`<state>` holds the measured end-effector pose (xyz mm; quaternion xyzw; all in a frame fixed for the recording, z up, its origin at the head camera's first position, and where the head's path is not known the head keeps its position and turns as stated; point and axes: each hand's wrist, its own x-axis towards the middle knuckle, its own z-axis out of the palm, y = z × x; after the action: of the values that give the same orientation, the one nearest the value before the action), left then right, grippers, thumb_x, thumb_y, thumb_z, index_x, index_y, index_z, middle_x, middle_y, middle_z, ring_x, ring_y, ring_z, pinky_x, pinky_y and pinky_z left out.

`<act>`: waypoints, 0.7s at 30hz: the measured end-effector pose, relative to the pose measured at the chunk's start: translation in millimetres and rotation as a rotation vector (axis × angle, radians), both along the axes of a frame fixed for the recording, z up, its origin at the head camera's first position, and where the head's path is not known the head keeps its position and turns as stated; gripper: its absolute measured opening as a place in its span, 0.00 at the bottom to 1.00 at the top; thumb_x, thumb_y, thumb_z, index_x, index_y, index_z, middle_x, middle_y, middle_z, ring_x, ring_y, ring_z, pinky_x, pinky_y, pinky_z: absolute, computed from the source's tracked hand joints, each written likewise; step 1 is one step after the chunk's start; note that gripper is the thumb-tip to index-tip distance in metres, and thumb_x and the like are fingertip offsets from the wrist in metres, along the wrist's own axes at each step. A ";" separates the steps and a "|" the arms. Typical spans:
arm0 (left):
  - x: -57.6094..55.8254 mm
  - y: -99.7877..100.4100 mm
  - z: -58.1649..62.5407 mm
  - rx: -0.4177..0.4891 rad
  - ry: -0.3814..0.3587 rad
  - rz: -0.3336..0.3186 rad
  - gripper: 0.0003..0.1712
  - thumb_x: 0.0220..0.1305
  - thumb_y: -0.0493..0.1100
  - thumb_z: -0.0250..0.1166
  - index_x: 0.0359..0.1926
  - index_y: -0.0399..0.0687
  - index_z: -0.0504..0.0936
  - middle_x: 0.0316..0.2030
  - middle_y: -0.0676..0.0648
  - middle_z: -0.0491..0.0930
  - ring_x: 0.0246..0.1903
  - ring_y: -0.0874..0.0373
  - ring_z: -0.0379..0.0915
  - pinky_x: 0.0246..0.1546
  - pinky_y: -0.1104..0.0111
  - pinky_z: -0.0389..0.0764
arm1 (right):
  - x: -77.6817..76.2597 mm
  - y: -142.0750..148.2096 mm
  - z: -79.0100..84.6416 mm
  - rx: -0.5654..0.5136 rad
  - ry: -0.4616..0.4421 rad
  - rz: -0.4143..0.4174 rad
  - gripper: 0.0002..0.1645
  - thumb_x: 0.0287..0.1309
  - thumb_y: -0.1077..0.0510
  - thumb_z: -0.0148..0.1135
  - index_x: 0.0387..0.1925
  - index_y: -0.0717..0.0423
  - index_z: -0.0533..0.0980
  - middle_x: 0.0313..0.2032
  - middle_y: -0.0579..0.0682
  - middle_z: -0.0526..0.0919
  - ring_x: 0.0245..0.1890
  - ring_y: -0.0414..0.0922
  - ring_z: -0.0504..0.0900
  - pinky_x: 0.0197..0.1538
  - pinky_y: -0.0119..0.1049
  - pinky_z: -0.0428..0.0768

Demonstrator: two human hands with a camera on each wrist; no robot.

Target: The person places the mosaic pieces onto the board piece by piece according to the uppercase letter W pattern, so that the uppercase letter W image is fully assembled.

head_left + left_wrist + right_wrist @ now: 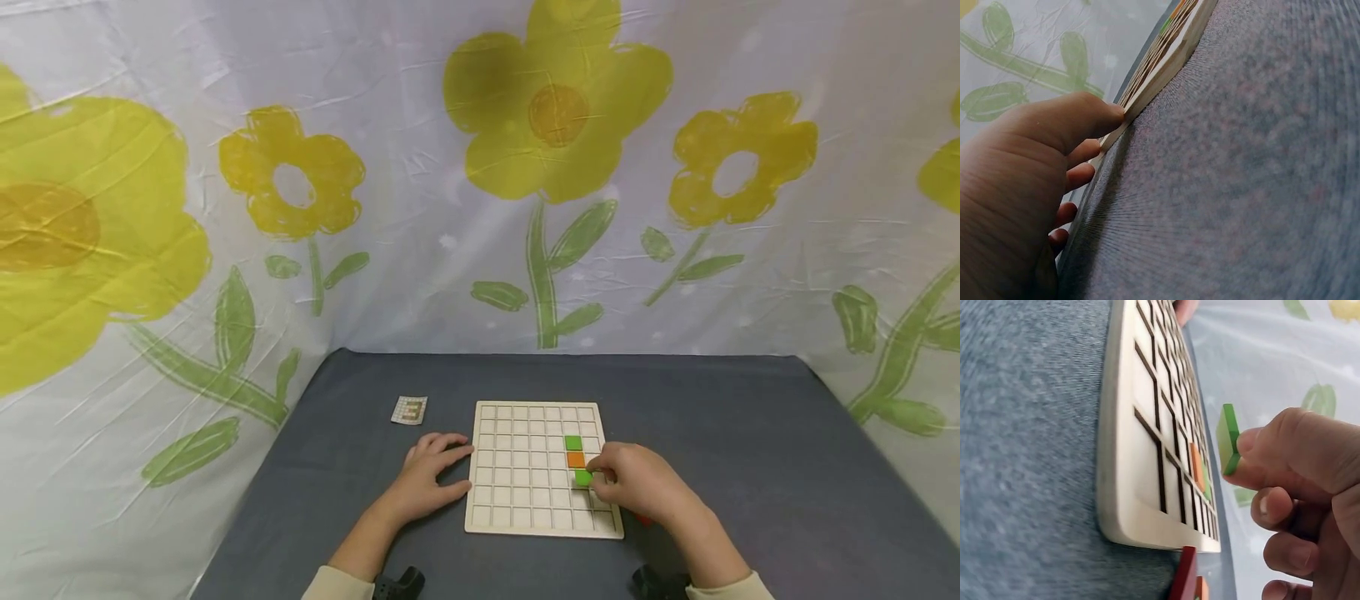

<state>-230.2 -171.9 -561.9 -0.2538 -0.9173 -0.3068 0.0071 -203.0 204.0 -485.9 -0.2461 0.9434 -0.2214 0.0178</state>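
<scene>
A pale wooden grid board (519, 500) lies on the dark cloth. Between thumb and finger my right hand (643, 483) pinches a green square tile (1229, 439), held just above the board's right side. Within the grid sit an orange tile (575, 460) and, behind it, another green tile (573, 443). My left hand (426, 477) rests at the board's left edge, fingers spread; in the left wrist view the thumb (1094, 115) touches the wooden rim.
A small printed card (409, 410) with a grid pattern lies behind the left hand. Beside the board's near right corner are a red piece (1184, 575) and an orange piece (1202, 589), partly hidden. A flowered white curtain (420, 250) hangs behind the table.
</scene>
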 end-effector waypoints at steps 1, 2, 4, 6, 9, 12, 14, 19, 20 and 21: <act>0.0 0.1 0.1 0.000 0.002 0.003 0.31 0.67 0.55 0.69 0.69 0.55 0.79 0.69 0.51 0.70 0.70 0.46 0.56 0.64 0.41 0.61 | 0.4 0.0 -1.3 -0.001 -0.006 0.004 0.11 0.53 0.63 0.67 0.38 0.51 0.88 0.24 0.39 0.68 0.25 0.33 0.65 0.28 0.31 0.64; 0.0 0.2 0.0 0.000 0.004 0.004 0.31 0.67 0.55 0.69 0.69 0.54 0.79 0.69 0.51 0.70 0.70 0.46 0.56 0.64 0.41 0.61 | 0.7 -0.3 -2.7 0.001 -0.010 0.005 0.10 0.53 0.62 0.67 0.37 0.51 0.88 0.24 0.39 0.68 0.25 0.33 0.65 0.28 0.31 0.64; -0.1 0.5 -0.1 0.002 0.008 0.007 0.31 0.67 0.55 0.69 0.69 0.54 0.79 0.68 0.50 0.71 0.70 0.46 0.56 0.64 0.41 0.61 | 0.5 -1.2 -5.7 0.003 -0.018 0.016 0.10 0.51 0.63 0.66 0.35 0.50 0.88 0.23 0.38 0.66 0.25 0.33 0.63 0.27 0.30 0.62; -0.1 0.8 -0.2 0.008 0.014 0.008 0.31 0.67 0.54 0.69 0.68 0.53 0.79 0.68 0.50 0.71 0.70 0.46 0.57 0.64 0.41 0.61 | -0.3 -2.7 -8.2 0.006 -0.015 0.036 0.08 0.50 0.64 0.66 0.29 0.47 0.85 0.22 0.37 0.62 0.23 0.33 0.60 0.26 0.30 0.58; -0.1 0.9 -0.3 0.017 0.025 0.004 0.31 0.67 0.54 0.69 0.68 0.52 0.79 0.68 0.50 0.71 0.69 0.45 0.57 0.63 0.41 0.61 | -1.5 -5.0 -11.7 0.020 0.020 0.068 0.13 0.49 0.64 0.66 0.19 0.42 0.75 0.21 0.36 0.56 0.23 0.32 0.56 0.26 0.29 0.54; 0.1 1.1 -0.4 0.026 0.037 -0.001 0.30 0.67 0.54 0.70 0.68 0.51 0.80 0.68 0.49 0.71 0.69 0.45 0.58 0.62 0.40 0.62 | -1.8 -6.6 -13.8 0.043 0.064 0.085 0.19 0.49 0.63 0.67 0.16 0.40 0.68 0.21 0.35 0.54 0.23 0.31 0.54 0.26 0.29 0.53; 0.3 1.2 -0.2 0.030 0.041 -0.004 0.30 0.67 0.54 0.70 0.68 0.51 0.80 0.68 0.49 0.72 0.69 0.45 0.58 0.62 0.40 0.62 | -1.5 -7.5 -14.3 0.059 0.082 0.087 0.18 0.49 0.62 0.67 0.17 0.39 0.69 0.22 0.35 0.55 0.23 0.32 0.54 0.26 0.29 0.54; 0.6 0.9 0.5 0.025 0.033 -0.002 0.30 0.67 0.54 0.70 0.68 0.52 0.80 0.68 0.50 0.72 0.69 0.45 0.57 0.63 0.40 0.61 | 0.1 -8.6 -13.2 0.079 0.086 0.057 0.05 0.48 0.59 0.71 0.27 0.44 0.84 0.23 0.35 0.66 0.22 0.32 0.60 0.24 0.29 0.60; 0.5 0.8 0.8 0.022 0.031 -0.002 0.31 0.67 0.54 0.70 0.68 0.52 0.79 0.68 0.50 0.71 0.69 0.45 0.57 0.63 0.40 0.61 | 0.3 -8.6 -12.8 0.078 0.085 0.050 0.05 0.48 0.59 0.72 0.29 0.46 0.86 0.24 0.35 0.68 0.23 0.32 0.61 0.24 0.30 0.62; 0.4 0.6 0.9 0.018 0.027 -0.001 0.31 0.67 0.54 0.70 0.68 0.52 0.79 0.68 0.50 0.71 0.69 0.45 0.57 0.63 0.41 0.61 | 0.5 -8.7 -12.3 0.077 0.087 0.044 0.06 0.48 0.58 0.73 0.32 0.47 0.87 0.25 0.36 0.71 0.23 0.32 0.63 0.24 0.30 0.64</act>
<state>-229.8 -171.2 -561.0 -0.2583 -0.9142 -0.3116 0.0216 -202.5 195.2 -498.2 -0.2755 0.9455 -0.1736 -0.0088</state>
